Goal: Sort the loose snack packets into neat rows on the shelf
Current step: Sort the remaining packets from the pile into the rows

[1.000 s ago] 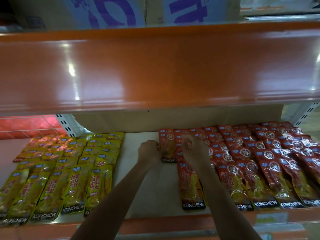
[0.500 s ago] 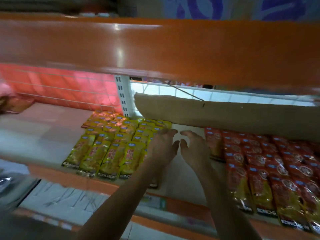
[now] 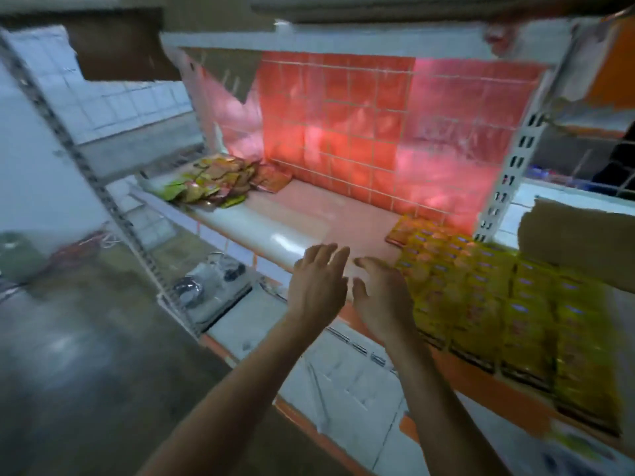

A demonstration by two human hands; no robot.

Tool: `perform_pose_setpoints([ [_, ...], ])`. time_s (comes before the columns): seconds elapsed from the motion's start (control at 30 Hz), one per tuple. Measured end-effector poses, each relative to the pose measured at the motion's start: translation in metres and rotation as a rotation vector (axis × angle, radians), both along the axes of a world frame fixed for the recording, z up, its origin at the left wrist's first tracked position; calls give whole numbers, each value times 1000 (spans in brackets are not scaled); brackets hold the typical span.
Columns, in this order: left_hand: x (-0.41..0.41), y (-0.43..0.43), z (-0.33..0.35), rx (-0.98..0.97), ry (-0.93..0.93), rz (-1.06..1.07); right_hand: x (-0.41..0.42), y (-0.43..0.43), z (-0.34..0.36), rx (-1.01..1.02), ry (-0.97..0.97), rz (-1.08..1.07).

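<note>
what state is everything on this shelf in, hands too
loose packets, unsorted heap at the shelf's far left end
yellow packets, lying flat in neat overlapping rows at the right
shelf, holds the heap and the rows, well apart
cardboard sheet, standing behind the yellow packets
left hand, open, fingers straight, holding nothing
right hand, open, fingers relaxed, holding nothing, beside the yellow packets

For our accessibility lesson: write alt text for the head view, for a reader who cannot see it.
An open left hand and right hand, both empty, reach over a shelf. Neat rows of yellow packets lie to the right; a loose heap of packets sits at its far left.
</note>
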State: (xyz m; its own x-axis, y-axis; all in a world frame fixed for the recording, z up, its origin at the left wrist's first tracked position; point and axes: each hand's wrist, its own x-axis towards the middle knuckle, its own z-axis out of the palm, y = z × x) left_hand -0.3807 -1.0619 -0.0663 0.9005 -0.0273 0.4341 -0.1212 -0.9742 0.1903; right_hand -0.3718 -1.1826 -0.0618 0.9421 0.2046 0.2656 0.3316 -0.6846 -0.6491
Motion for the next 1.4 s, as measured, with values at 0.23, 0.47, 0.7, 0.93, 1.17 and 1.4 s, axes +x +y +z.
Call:
perform_pose_setpoints([
  [0.23, 7, 120, -15, -44, 72, 188, 22, 116, -11, -22, 46, 102],
  [0.47, 59, 231, -23, -56, 102, 350, 89, 228, -22, 20, 94, 163],
  [0.7, 122, 333, -29, -138, 176, 477, 159, 326, -15, -6, 130, 233],
  [0.93, 168, 420, -31, -124, 161, 523, 212, 398, -13, 37, 127, 229],
  [1.17, 201, 478, -28, 61, 439, 384, 264, 492, -1, -11, 96, 200],
  [1.4, 222, 543, 4, -177, 449, 203, 311, 564, -6, -63, 195, 181],
])
